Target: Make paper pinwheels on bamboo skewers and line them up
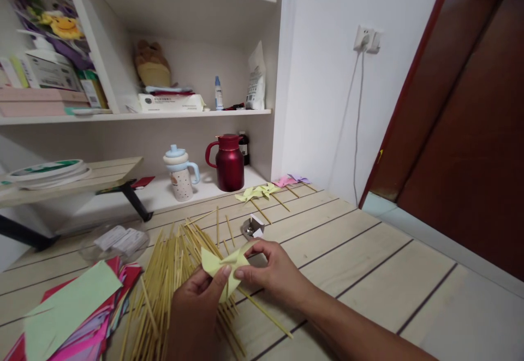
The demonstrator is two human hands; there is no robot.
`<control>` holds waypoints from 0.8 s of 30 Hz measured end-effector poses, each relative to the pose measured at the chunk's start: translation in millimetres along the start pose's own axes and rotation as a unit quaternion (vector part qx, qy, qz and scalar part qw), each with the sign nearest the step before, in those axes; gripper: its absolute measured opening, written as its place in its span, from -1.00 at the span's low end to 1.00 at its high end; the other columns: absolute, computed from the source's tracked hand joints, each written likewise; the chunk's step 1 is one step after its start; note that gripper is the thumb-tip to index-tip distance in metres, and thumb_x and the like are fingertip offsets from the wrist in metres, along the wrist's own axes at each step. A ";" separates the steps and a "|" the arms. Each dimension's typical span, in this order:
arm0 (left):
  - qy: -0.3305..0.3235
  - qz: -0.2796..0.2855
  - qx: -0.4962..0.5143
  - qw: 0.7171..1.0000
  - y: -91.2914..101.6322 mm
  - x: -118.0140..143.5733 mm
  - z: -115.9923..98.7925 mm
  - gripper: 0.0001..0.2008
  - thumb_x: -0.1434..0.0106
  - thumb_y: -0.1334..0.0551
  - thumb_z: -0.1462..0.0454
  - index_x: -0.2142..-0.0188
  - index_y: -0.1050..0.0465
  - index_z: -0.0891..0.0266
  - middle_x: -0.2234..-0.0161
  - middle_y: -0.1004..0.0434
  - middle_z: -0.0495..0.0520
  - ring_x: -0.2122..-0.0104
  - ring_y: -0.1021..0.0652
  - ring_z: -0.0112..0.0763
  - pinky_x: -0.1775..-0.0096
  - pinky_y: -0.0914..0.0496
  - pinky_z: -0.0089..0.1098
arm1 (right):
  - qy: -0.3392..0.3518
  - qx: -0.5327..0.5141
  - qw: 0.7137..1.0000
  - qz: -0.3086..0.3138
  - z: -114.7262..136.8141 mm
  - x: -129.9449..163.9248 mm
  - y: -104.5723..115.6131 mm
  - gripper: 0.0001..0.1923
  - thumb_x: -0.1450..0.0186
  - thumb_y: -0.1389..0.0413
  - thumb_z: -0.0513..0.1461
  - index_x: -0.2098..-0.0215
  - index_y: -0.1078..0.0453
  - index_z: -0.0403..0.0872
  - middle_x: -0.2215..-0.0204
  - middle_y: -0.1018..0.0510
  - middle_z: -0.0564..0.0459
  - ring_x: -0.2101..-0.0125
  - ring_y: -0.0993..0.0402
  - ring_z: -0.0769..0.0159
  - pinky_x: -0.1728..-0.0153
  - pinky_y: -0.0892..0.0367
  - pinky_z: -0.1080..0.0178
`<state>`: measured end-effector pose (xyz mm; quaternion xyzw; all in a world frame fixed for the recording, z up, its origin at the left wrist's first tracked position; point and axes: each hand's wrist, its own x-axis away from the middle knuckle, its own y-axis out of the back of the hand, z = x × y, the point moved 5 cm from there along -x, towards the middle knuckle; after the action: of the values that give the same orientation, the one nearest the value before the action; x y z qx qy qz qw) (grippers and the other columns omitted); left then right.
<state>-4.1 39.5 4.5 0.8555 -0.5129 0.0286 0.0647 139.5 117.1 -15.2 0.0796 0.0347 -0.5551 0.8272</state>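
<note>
A pale yellow paper pinwheel [221, 263] is held up between my two hands, over the slatted table. My left hand [200, 301] is closed on its left side, with the thumb pressed near the middle. My right hand [272, 271] pinches the right blade between thumb and fingers. Under my left hand lies a big heap of thin wooden sticks [164, 279]. One stick [266, 313] slants out below the pinwheel; whether it is joined to the paper I cannot tell. Just beyond my hands stands a small open box [254, 225] with small metal pieces.
Stacked coloured paper [73, 309] lies at the left front, near a clear container [117, 241] with small boxes. Yellow pinwheels [257, 191] and pink and purple pinwheels [290, 180] on sticks lie at the back. A red jug [230, 164] and a cup [180, 178] stand by the shelves.
</note>
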 end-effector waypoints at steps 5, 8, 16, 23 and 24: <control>-0.006 0.000 -0.035 0.999 2.3 -3.8 5.6 -0.65 0.16 -0.44 0.01 0.52 -0.60 0.25 0.52 -0.63 0.05 0.44 -0.54 -0.30 0.34 -0.37 -0.40 | 0.000 0.024 1.000 0.004 3.6 0.8 -0.9 -0.72 0.02 -0.33 -0.14 0.44 -0.42 -0.11 0.48 -0.48 0.09 0.39 -0.36 0.25 0.32 -0.26 0.24; -0.011 0.012 -0.026 1.000 0.6 -3.3 7.1 -0.64 0.20 -0.46 0.01 0.50 -0.61 0.24 0.50 -0.64 0.05 0.40 -0.57 -0.25 0.30 -0.38 -0.39 | -0.005 0.025 1.000 -0.001 4.7 1.2 -0.2 -0.72 0.00 -0.31 -0.10 0.47 -0.41 -0.11 0.49 -0.50 0.07 0.39 -0.37 0.23 0.30 -0.27 0.23; 0.013 -0.002 -0.002 1.000 -4.7 5.2 -1.3 -0.66 0.21 -0.40 0.00 0.57 -0.58 0.23 0.57 -0.60 0.03 0.49 -0.50 -0.35 0.39 -0.36 -0.43 | 0.010 0.030 0.999 -0.007 2.1 -0.8 0.7 -0.72 0.00 -0.30 -0.08 0.50 -0.40 -0.10 0.49 -0.55 0.05 0.38 -0.42 0.21 0.24 -0.29 0.20; 0.040 0.013 0.045 0.998 -9.9 9.6 -3.4 -0.65 0.28 -0.45 0.03 0.60 -0.56 0.25 0.61 -0.57 0.01 0.54 -0.43 -0.42 0.41 -0.36 -0.45 | 0.031 0.044 0.999 -0.007 8.3 0.5 -0.3 -0.76 -0.04 -0.26 -0.11 0.55 -0.35 -0.09 0.52 -0.51 0.08 0.41 -0.37 0.25 0.28 -0.28 0.21; 0.041 0.014 0.052 0.998 -10.5 9.8 -3.1 -0.65 0.27 -0.45 0.03 0.59 -0.55 0.25 0.60 -0.57 0.02 0.53 -0.44 -0.41 0.38 -0.38 -0.44 | 0.031 0.037 0.999 -0.005 8.2 0.6 -1.0 -0.77 -0.05 -0.26 -0.13 0.55 -0.34 -0.09 0.53 -0.50 0.08 0.42 -0.37 0.27 0.29 -0.27 0.23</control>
<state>9.9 36.2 7.9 0.8484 -0.5200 0.0909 0.0404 138.5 114.8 -7.3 0.1275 0.0401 -0.5572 0.8195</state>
